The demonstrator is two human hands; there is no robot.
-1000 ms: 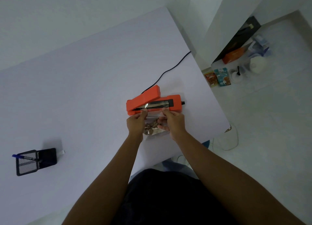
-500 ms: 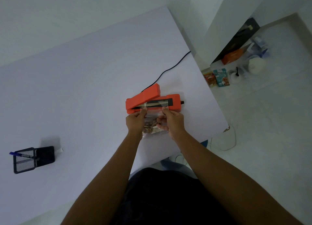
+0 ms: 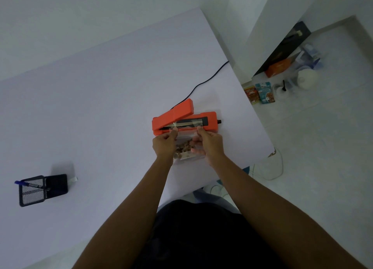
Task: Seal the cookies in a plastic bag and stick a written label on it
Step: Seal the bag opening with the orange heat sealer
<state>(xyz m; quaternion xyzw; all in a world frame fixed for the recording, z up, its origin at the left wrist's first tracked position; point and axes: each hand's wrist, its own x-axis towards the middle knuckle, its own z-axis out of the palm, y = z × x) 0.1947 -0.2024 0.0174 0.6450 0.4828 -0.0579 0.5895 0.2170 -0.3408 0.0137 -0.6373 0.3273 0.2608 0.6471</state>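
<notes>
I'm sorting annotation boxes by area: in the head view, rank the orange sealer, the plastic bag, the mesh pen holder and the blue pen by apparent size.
1. orange sealer
2. mesh pen holder and plastic bag: look alike, and hands hide part of the bag, so unranked
3. blue pen

A white worktop [image 3: 101, 107] carries an orange heat sealer [image 3: 182, 119], its black cord [image 3: 203, 82] trailing beyond it, and a black mesh pen holder [image 3: 40, 190] well left of the sealer.

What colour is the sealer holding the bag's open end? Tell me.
Orange, with a black sealing strip; the heat sealer shows in the head view.
</notes>
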